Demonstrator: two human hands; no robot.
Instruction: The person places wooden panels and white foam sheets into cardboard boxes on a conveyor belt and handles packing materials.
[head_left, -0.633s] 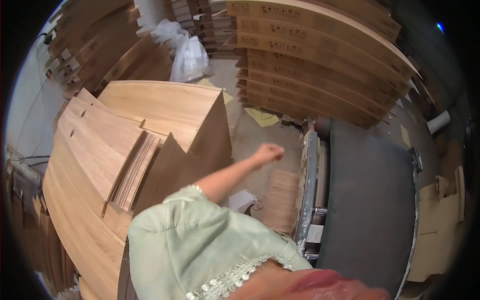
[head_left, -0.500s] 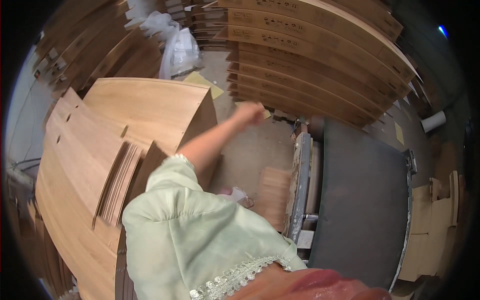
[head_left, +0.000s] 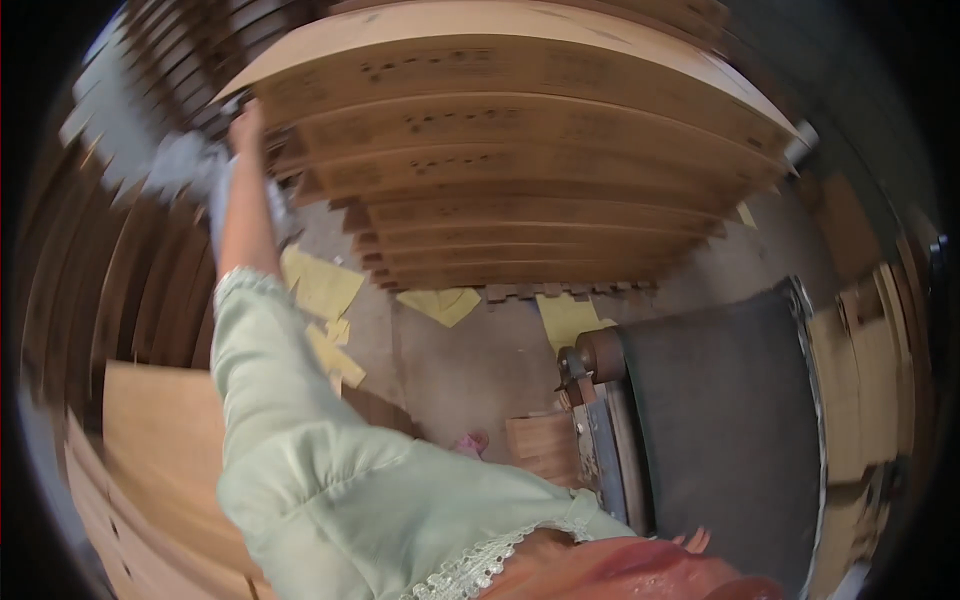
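Observation:
My left arm, in a pale green sleeve, stretches forward to the far left. My left hand [head_left: 246, 128] is at the near left corner of the top carton in a tall stack of flat brown cardboard cartons [head_left: 440, 115]. Blur hides its fingers, and whether they grip the carton does not show. Of my right hand [head_left: 693, 541] only a few fingertips come into view at the lower right, spread apart over the dark conveyor belt [head_left: 730, 430]. Nothing shows between them.
Yellow sheets [head_left: 322, 285] lie on the floor before the stack. Wooden panels [head_left: 165, 420] are piled at lower left, with clear plastic wrap [head_left: 185, 165] beyond. A roller [head_left: 600, 355] ends the belt. Folded cardboard [head_left: 838, 390] stands at right.
My view has swung toward the carton stack, which now looks nearer. My left hand has gone from above the floor to the stack's left corner. My right fingertips have come into view.

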